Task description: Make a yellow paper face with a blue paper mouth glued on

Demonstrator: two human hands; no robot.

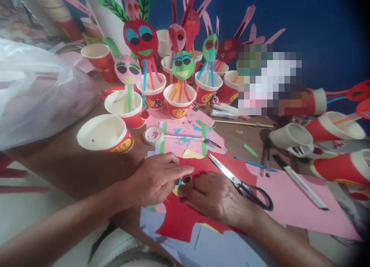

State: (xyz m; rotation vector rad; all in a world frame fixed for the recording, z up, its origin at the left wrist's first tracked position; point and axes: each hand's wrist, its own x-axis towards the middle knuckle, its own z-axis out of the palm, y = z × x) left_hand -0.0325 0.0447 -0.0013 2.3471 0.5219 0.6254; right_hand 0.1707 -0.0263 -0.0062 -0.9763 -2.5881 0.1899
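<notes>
Evidently, attention is on a small yellow paper face (177, 192), which lies over red paper (177, 220) at the near part of the counter (101, 168), between the two hands. The left hand (157, 177) is partly open, its index finger extended across the top of the face, apparently to steady it; whether it grips anything cannot be determined. The right hand (215, 194) is loosely curled, one digit over the face's lower right edge, presumably so that so small a piece does not slip; a pinch cannot be confirmed. Scissors (237, 181) lie just beside the right hand, placed, it is judged, for easy reach. A marker (306, 188) rests on a pink sheet (286, 199) farther right. Behind, decorated faces (183, 62) on straws (180, 90) stand in paper cups (179, 106), which seemingly serve to hold them upright.
</notes>
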